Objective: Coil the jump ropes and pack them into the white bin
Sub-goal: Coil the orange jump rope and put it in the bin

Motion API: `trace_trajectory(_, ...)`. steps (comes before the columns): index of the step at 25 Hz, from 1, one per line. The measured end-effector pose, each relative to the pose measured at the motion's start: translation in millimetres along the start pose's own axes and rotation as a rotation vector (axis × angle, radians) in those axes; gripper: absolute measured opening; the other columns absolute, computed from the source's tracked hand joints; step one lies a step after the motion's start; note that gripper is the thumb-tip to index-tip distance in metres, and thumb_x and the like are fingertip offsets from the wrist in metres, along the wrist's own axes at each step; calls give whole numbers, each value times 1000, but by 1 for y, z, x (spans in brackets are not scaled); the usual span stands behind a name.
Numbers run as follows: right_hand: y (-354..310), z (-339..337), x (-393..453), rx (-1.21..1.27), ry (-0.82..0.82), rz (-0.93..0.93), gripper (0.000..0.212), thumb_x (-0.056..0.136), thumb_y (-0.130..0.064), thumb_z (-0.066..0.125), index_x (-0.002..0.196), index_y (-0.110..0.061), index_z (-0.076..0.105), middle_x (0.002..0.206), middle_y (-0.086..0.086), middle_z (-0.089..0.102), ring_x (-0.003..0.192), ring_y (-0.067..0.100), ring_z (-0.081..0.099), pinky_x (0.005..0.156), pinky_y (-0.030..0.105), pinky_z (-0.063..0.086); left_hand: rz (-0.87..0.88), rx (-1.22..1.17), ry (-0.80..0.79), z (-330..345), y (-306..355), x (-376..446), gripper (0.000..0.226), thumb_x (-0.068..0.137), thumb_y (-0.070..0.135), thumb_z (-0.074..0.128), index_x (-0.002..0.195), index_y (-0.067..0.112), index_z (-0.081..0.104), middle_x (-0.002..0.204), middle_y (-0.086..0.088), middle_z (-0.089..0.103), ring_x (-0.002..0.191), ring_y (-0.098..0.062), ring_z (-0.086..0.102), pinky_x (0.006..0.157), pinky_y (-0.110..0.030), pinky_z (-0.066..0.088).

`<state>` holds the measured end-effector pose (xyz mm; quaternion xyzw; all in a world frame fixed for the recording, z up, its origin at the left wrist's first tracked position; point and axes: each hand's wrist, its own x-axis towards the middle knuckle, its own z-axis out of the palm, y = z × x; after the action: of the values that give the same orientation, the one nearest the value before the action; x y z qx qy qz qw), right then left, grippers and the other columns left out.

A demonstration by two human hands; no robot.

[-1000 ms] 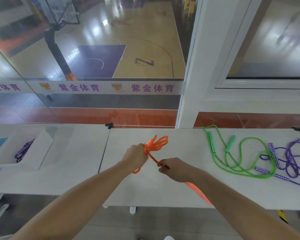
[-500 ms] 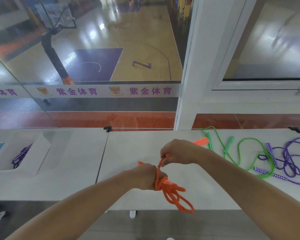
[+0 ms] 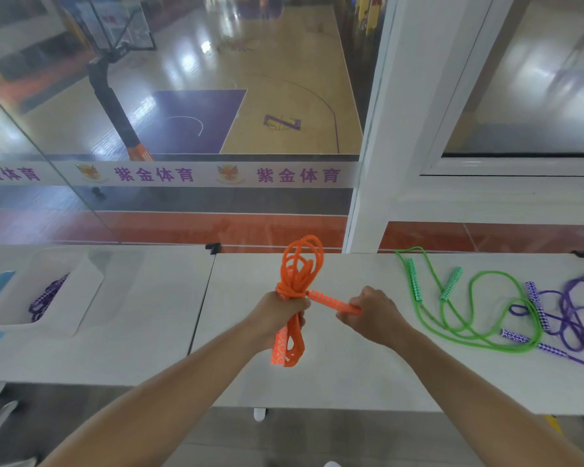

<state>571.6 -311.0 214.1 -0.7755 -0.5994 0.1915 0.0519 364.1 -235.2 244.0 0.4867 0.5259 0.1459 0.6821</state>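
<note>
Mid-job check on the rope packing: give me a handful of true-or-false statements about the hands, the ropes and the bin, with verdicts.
1. The left hand grips the bundled orange rope. True.
2. The right hand holds a green handle. False: it pinches the orange handle.
3. The white bin already holds a purple rope. True.
4. The green rope is coiled. False: it lies loose on the table.
5. The loose purple rope lies left of the green one. False: right.

Beyond the white tables (image 3: 132,332) a glass wall (image 3: 182,96) looks down on a basketball court (image 3: 284,79), its black hoop post (image 3: 110,99) standing left. A white banner (image 3: 199,175) with purple characters runs across the glass, beside a white pillar (image 3: 385,129).
</note>
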Motion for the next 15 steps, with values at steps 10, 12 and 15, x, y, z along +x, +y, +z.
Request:
trace_trajectory(10,-31,15,-9,543,-155,264,60,99,-55,43,84,-2,68,68,13,71,41,18,58,54,27,49,-164,-36,-104,20,-20,4,7,92,8,65,96,1,63,71,-11,59,60,-23,61,63,-35,54)
trace_trajectory(12,-29,11,-7,630,-165,264,61,98,-56,44,87,-1,68,71,14,71,39,17,56,54,27,49,-183,-137,-90,19,-26,2,7,93,5,64,98,2,62,71,-11,57,57,-22,57,61,-35,54)
trace_trajectory(15,-25,16,-6,419,-217,211,53,99,-55,42,79,-10,63,68,6,64,53,18,59,57,27,46,-209,-136,-134,12,-27,3,8,93,6,65,98,3,62,69,-10,56,58,-21,55,61,-35,54)
